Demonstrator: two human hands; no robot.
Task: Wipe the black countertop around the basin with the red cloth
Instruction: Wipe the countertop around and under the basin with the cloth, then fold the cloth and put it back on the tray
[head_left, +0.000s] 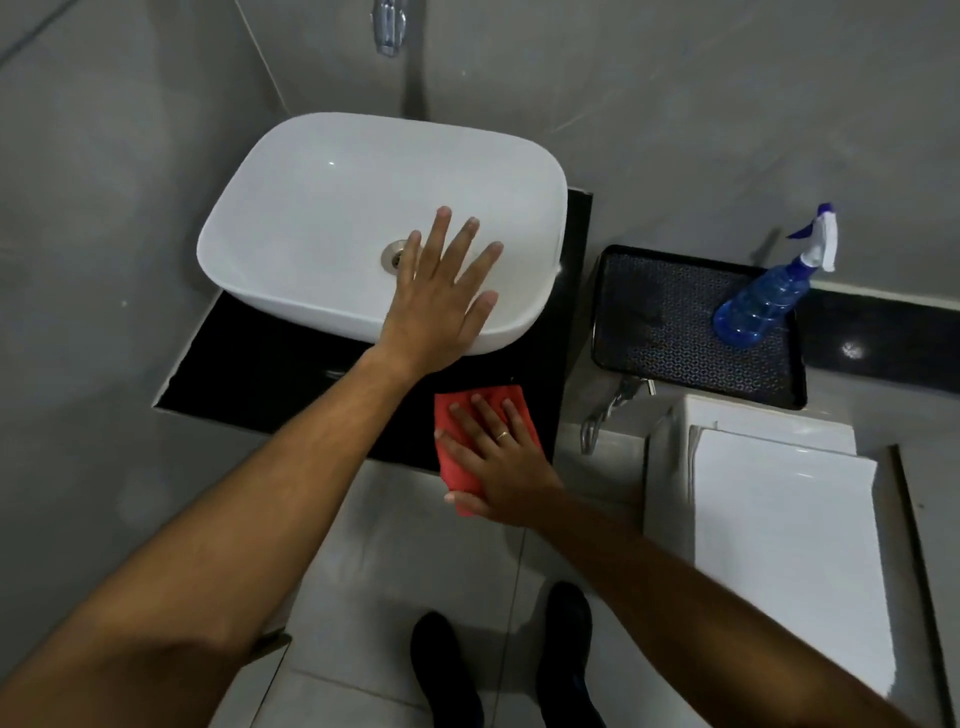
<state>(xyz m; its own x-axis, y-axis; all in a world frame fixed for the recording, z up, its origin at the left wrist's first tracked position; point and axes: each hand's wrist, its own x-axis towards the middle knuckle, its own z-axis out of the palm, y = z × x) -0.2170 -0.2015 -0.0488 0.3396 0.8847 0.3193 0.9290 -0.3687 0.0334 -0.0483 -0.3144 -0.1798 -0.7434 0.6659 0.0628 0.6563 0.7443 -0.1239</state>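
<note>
Pressing the cloth (470, 447) flat under my right hand (498, 457), I have it at the near right corner of the countertop (270, 369), its near end hanging past the front edge. My fingers there lie straight and a little spread on top of the red fabric, not gripping it, with a ring on one of them. At about eleven o'clock from the cloth my left hand (441, 306) rests on the near rim of the basin (322, 208), fingers fanned wide and holding nothing. The basin is white, sitting on the black top, its drain (393, 253) just left of my fingertips. At about two o'clock from the cloth, off the countertop, a black tray (670, 332) carries a blue spray bottle (763, 301) at its far right corner. My two dark shoes (447, 670) show on the floor tiles at six o'clock.
</note>
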